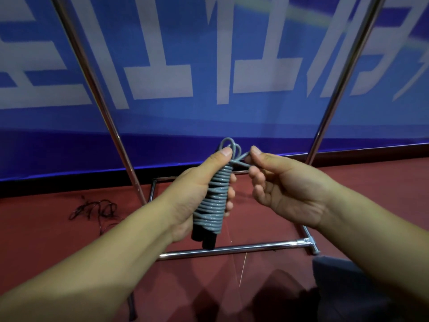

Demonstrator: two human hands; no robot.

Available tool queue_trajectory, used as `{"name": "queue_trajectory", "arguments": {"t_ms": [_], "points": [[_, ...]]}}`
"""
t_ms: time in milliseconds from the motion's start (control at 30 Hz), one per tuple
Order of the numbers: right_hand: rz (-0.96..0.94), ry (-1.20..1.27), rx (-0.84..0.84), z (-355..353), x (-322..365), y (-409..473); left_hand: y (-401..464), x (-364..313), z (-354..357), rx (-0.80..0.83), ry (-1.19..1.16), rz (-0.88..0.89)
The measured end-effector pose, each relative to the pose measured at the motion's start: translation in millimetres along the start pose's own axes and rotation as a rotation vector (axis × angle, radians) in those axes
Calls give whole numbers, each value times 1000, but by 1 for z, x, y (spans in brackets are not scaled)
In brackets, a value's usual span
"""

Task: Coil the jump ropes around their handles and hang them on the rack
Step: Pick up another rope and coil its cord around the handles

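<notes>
Left hand grips the coiled grey rope wound on black handles, thumb up top by the loops, right hand just beside pinching the rope's loose end, rack below and behind both hands.

Coiled jump rope before rack; banner behind.

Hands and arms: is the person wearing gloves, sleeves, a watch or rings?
No. The left hand and the right hand are both bare, with no gloves. No rings show on the fingers, and the nails look short and plain. Both forearms are uncovered as far as the picture shows, so no sleeves are visible, and there is no watch or band at either wrist.
</notes>
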State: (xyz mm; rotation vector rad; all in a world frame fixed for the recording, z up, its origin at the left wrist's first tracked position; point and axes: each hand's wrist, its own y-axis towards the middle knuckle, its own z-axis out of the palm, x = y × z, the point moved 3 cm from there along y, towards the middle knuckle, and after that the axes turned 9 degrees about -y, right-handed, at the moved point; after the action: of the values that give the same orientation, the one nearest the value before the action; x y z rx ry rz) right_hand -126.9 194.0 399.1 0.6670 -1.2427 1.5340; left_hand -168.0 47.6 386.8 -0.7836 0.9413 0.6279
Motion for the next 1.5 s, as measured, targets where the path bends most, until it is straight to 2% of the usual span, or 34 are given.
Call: {"name": "queue_trajectory", "arguments": {"t_ms": [167,300,467,533,700,867,1200,1333,1500], "points": [[-150,-44,9,-2,7,-4,0,2,0,-17,8,-21],[-292,-123,-63,-5,10,-6,1,2,1,-20,-22,-34],[-434,-383,-115,-9,13,-9,0,2,-1,-8,9,-50],[-460,-416,-128,-11,13,-10,-1,4,-1,11,40,-64],[-468,-443,-59,-7,6,-10,-2,9,3,20,64,-71],[-431,-365,-11,-6,4,-8,-2,8,5,13,21,-51],[-367,-369,-68,-10,-2,-2,-6,8,3,143,95,-116],[-295,-341,-5,-7,-5,-2,-6,8,4,161,92,-117],[-417,-469,-108,-5,-5,-5,-5,8,6,149,101,-82]]}}
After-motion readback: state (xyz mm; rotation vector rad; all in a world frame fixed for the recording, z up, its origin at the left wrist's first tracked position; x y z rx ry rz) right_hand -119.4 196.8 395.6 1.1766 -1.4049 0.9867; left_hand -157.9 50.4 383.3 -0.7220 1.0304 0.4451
